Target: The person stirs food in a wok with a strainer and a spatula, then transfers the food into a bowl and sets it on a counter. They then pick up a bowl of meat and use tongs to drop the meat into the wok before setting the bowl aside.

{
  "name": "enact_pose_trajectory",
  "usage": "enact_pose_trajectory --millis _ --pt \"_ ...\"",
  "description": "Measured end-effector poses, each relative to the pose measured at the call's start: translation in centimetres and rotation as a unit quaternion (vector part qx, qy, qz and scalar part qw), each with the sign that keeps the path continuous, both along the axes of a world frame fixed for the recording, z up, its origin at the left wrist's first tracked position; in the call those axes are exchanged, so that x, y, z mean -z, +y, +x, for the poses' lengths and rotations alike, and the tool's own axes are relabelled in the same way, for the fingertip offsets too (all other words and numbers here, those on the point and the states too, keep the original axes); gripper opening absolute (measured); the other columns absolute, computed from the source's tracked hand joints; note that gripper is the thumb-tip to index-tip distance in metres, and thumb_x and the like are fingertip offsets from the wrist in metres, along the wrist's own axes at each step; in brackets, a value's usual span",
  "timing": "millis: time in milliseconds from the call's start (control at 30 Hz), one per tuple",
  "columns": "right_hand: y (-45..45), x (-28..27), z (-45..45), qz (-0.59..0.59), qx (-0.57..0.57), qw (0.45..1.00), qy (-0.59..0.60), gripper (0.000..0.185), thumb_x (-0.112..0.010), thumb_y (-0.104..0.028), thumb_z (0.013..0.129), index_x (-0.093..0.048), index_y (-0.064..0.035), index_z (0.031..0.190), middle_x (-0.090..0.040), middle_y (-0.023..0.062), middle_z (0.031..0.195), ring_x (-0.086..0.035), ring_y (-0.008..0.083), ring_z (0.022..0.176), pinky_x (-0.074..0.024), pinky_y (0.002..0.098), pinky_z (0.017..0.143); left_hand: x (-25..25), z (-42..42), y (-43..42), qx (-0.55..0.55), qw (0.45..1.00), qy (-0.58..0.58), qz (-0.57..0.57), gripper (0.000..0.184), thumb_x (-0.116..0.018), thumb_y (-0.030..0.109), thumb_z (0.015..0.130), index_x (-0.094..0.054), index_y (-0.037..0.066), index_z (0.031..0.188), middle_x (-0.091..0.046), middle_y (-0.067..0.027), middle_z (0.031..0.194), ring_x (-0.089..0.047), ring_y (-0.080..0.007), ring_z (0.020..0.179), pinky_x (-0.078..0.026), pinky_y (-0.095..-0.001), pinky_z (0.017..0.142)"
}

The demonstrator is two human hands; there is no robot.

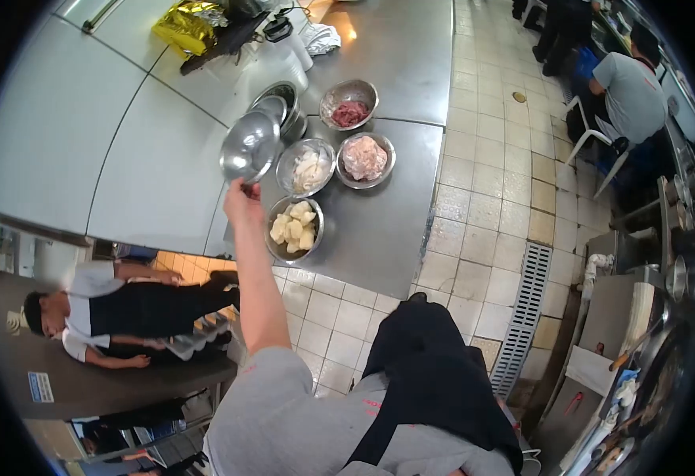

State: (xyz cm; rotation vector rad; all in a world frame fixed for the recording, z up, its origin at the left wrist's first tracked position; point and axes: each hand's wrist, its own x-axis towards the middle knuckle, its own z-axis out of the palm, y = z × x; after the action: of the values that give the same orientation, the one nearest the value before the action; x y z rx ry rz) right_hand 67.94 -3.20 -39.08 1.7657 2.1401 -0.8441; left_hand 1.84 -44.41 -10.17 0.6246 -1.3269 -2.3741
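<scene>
My left hand point(243, 200) reaches out over the steel table, its fingers closed on the rim of a shiny metal bowl point(250, 147). That bowl is tilted and looks bare inside. It overlaps more metal bowls point(276, 99) behind it. Close to my wrist is a bowl of pale yellow chunks point(293, 228). Beyond it stands a bowl of whitish pieces point(311, 168), apparently raw meat or fish. To its right is a bowl of pale pink raw meat point(365, 159), and further back a bowl with darker red meat point(350, 113). My right hand is out of view.
A gold foil package point(189, 28) and a dark-topped bottle point(288, 40) lie toward the back. One person point(117, 305) stands at the left; another point(629, 95) sits at the far right. Tiled floor point(474, 214) with a drain grate point(526, 301) runs along the table's right side.
</scene>
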Motion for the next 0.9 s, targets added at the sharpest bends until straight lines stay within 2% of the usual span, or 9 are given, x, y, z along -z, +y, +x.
enact_pose_trajectory --millis 300,433,500,533,567,633,733,800,900 --pt "0.4 0.1 -4.7 0.019 0.034 0.998 0.047 0.042 -0.067 -0.025 0.075 -0.064 0.0021 0.107 -0.062 0.0249 0.107 -0.057 0.0393 0.103 -0.0447 0.0435 0.088 10.1 -1.9 -8.7 -0.072 0.989 -0.132 0.008 0.018 -0.053 0.005 0.086 -0.049 -0.008 0.099 -0.054 -0.0142 0.094 -0.058 -0.0229 0.074 -0.057 -0.0318 0.061" --pt "-0.4 0.3 -1.9 0.046 0.048 0.998 -0.008 0.044 -0.068 -0.027 0.074 -0.064 0.0017 0.106 -0.063 0.0251 0.104 -0.058 0.0392 0.101 -0.0453 0.0439 0.088 12.4 -4.0 -11.1 -0.021 0.981 -0.156 0.115 0.044 -0.048 0.011 0.096 -0.029 -0.011 0.129 -0.038 -0.0208 0.132 -0.053 -0.0329 0.103 -0.059 -0.0407 0.075" --pt "-0.7 1.3 0.5 0.055 0.022 0.996 -0.059 0.043 -0.067 -0.028 0.074 -0.065 0.0006 0.106 -0.065 0.0248 0.100 -0.060 0.0398 0.097 -0.0462 0.0448 0.087 10.3 -2.9 -11.1 0.030 0.979 -0.177 0.096 0.055 -0.054 0.017 0.093 -0.026 -0.010 0.132 -0.044 -0.0218 0.130 -0.056 -0.0364 0.101 -0.058 -0.0437 0.076" --pt "-1.5 1.5 1.2 0.065 0.053 0.996 -0.037 0.043 -0.067 -0.028 0.074 -0.064 0.0009 0.106 -0.064 0.0248 0.100 -0.060 0.0399 0.098 -0.0461 0.0451 0.087 7.2 -1.0 -8.3 0.051 0.980 -0.194 -0.014 0.054 -0.060 0.024 0.090 -0.036 -0.009 0.124 -0.054 -0.0198 0.117 -0.059 -0.0342 0.094 -0.057 -0.0444 0.076" --pt "-2.5 1.8 2.2 0.079 0.099 0.992 -0.019 0.043 -0.067 -0.028 0.074 -0.064 0.0011 0.106 -0.064 0.0248 0.101 -0.060 0.0400 0.098 -0.0461 0.0454 0.087 9.9 -2.4 -10.7 0.053 0.966 -0.198 -0.160 0.044 -0.063 0.030 0.086 -0.048 -0.004 0.109 -0.060 -0.0135 0.098 -0.059 -0.0293 0.081 -0.056 -0.0404 0.069" --pt "-4.5 -1.4 1.2 0.038 0.152 0.987 -0.025 0.043 -0.065 -0.028 0.076 -0.063 -0.0002 0.109 -0.063 0.0247 0.105 -0.058 0.0392 0.102 -0.0450 0.0454 0.090 6.7 -2.4 -4.7 0.114 0.942 -0.113 -0.294 0.027 -0.060 0.031 0.087 -0.054 0.006 0.094 -0.051 -0.0042 0.077 -0.051 -0.0185 0.067 -0.043 -0.0304 0.053" --pt "-7.5 -0.4 2.0 0.054 0.188 0.976 -0.093 0.046 -0.062 -0.031 0.076 -0.062 -0.0035 0.112 -0.061 0.0242 0.108 -0.056 0.0383 0.106 -0.0438 0.0453 0.093 4.4 -7.6 4.4 0.337 0.908 -0.157 -0.192 0.026 -0.060 0.030 0.090 -0.055 0.005 0.093 -0.049 0.0013 0.071 -0.041 -0.0064 0.054 -0.031 -0.0204 0.044" --pt "-8.1 -2.3 0.7 0.056 0.201 0.972 -0.104 0.043 -0.061 -0.030 0.073 -0.063 -0.0065 0.109 -0.061 0.0233 0.107 -0.056 0.0370 0.102 -0.0447 0.0449 0.090 7.7 -14.6 7.7 0.503 0.833 -0.212 0.088 0.027 -0.052 0.030 0.095 -0.056 0.003 0.098 -0.047 0.0017 0.064 -0.038 -0.0055 0.047 -0.030 -0.0182 0.038" --pt "-9.0 -4.7 -0.9 0.065 0.294 0.950 -0.081 0.042 -0.063 -0.029 0.075 -0.063 -0.0066 0.110 -0.058 0.0238 0.108 -0.052 0.0392 0.107 -0.0440 0.0457 0.091 9.6 -20.4 12.0 0.484 0.804 -0.321 0.129 0.019 -0.052 0.017 0.092 -0.056 0.000 0.100 -0.055 -0.0026 0.070 -0.041 -0.0070 0.046 -0.032 -0.0170 0.038"
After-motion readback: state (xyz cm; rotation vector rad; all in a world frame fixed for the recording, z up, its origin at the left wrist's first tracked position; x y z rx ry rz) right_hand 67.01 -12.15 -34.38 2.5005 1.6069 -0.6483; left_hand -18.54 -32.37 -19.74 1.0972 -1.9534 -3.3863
